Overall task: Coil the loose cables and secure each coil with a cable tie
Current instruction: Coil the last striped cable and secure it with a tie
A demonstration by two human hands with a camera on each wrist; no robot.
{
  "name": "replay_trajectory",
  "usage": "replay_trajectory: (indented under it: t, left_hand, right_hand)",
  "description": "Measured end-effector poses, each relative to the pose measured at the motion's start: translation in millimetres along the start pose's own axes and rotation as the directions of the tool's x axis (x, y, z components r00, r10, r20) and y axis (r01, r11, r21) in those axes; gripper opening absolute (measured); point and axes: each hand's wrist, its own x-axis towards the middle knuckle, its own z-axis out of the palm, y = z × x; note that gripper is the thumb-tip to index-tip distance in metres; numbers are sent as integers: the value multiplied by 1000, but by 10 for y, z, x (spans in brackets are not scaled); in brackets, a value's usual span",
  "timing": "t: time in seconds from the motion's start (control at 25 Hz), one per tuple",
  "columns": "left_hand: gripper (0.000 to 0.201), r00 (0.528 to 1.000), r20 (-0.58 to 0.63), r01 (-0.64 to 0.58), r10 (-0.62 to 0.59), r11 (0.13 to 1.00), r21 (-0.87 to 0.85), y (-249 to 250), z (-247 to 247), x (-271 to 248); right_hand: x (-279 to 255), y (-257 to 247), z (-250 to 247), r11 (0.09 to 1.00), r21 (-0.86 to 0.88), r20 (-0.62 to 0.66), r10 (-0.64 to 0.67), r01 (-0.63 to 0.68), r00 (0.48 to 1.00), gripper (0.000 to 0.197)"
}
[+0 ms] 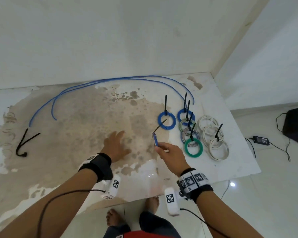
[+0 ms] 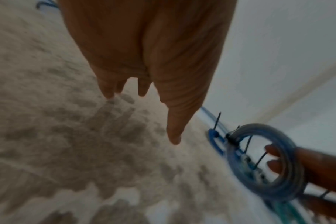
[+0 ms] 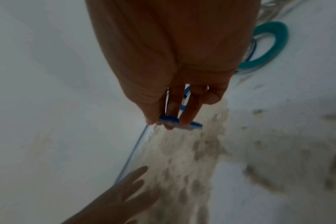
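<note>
A white bench [image 1: 234,117] with a broad brown stain [image 1: 86,127] over its left and middle parts is seen against a white wall [image 1: 110,40]. Off the bench's right edge, on the glossy tiled floor [image 1: 273,194], a black laptop [image 1: 296,125] is placed, with a black power adapter [image 1: 260,140] just beside it and thin black cords [image 1: 282,148] trailing from it. Bare feet [image 1: 113,218] are seen on the floor below the bench's near edge.

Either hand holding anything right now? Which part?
Right hand pinches a tied blue cable coil by its rim, fingers through the ring. Left hand is open, holding nothing.
</note>
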Motion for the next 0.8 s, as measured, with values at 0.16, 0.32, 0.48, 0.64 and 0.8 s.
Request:
replay_trajectory:
  t: [0.16,0.32,0.48,0.64,0.8]
  left_hand:
    - [112,997,9,68,-72,966,249,-324,280,299]
    - [113,998,-30,65,-59,960,274,-358,315,275]
    - [110,998,-46,49,-38,960,275,-272,283,219]
    - [109,999,-42,34,-24,960,279,-198,251,164]
    - [107,999,-38,29,-20,964,264,-141,213,126]
  right_hand:
    - [511,160,-129,912,-404,-138,-138,72,981,23]
    - [789,257,-73,813,-582,-92,-46,-16,995,25]
    - [848,398,-16,799,-601,-42,11,-34,999,37]
    - [890,399,-53,793,-608,-63,0,-39,998,35]
    - [935,412,-92,783,-621,-55,4,-37,998,34]
